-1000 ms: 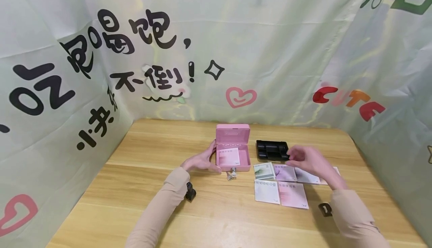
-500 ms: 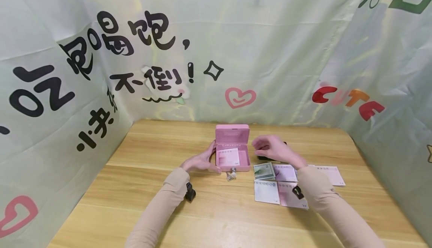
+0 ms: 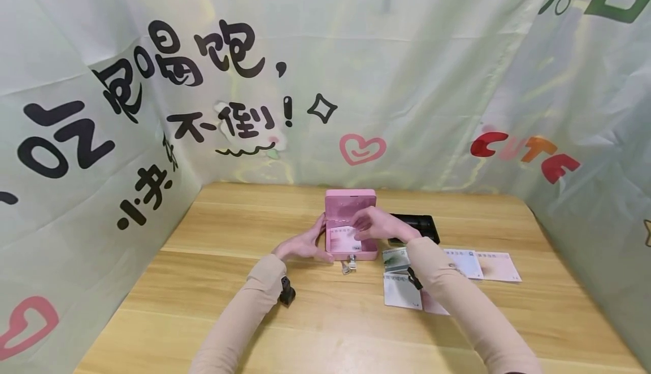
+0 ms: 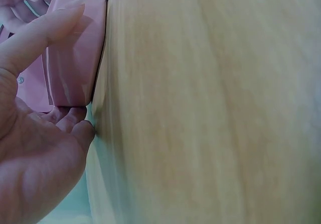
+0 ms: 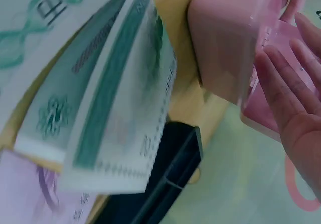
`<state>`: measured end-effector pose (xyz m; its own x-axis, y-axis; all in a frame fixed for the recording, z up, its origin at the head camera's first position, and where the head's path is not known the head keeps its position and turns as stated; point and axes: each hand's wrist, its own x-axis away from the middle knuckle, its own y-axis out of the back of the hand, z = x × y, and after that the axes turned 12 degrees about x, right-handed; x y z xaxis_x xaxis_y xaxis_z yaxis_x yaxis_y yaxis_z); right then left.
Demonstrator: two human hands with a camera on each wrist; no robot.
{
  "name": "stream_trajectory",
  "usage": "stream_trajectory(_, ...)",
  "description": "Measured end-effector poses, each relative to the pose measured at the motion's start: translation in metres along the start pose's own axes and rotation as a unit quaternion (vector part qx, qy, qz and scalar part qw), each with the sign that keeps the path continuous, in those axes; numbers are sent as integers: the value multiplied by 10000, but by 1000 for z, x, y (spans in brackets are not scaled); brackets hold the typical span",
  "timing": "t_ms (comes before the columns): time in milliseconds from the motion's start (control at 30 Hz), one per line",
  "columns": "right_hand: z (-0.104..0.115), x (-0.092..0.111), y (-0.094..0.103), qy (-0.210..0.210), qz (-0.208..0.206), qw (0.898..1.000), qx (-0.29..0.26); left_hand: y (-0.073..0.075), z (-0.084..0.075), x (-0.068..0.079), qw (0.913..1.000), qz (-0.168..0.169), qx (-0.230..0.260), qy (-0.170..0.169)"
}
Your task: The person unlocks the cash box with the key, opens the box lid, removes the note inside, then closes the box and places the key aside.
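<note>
An open pink cash box (image 3: 370, 246) stands toward the back of the table, its lid (image 3: 339, 207) raised. Inside lies a pinkish banknote (image 3: 342, 240). My left hand (image 3: 304, 245) holds the box by its left end, thumb along the front and fingers behind, as the left wrist view shows on the box wall (image 4: 75, 78). My right hand (image 3: 378, 224) is over the right part of the box, fingertips reaching inside near the note's edge. In the right wrist view its fingers (image 5: 281, 83) look fairly straight, and no held item shows.
Keys (image 3: 346, 267) hang at the box's front lock. A black compartment tray (image 3: 431, 228) sits right of the box. Nearer lie banknotes: a folded green one (image 5: 125, 108), a pale one (image 3: 402, 292), a bluish one (image 3: 468, 262), and a pink one (image 3: 500, 266).
My right hand has moved left from the black tray's right side, across the tray, to over the pink box. The left hand stays at the box's left end.
</note>
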<state>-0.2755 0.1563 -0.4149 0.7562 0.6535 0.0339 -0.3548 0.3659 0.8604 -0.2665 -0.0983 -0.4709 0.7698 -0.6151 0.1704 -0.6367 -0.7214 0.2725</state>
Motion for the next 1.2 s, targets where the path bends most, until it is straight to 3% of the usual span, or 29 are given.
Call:
stream_trajectory(267,-3,-8,-8,-137,174,9998,16,0,1,0,10000,9,-23,-82)
stream_trajectory(633,-1,-12,-15,-633,434,9971,-4,1,3,-2,9997,99,34,-199)
stream_trajectory(900,2,-13,-15,-612,314,9975,169,1,2,-1,10000,53,49,-32)
stream_trajectory(1200,1,-16,-18,-625,273,9975,166,1,3,-3,9999,87,-30,-100)
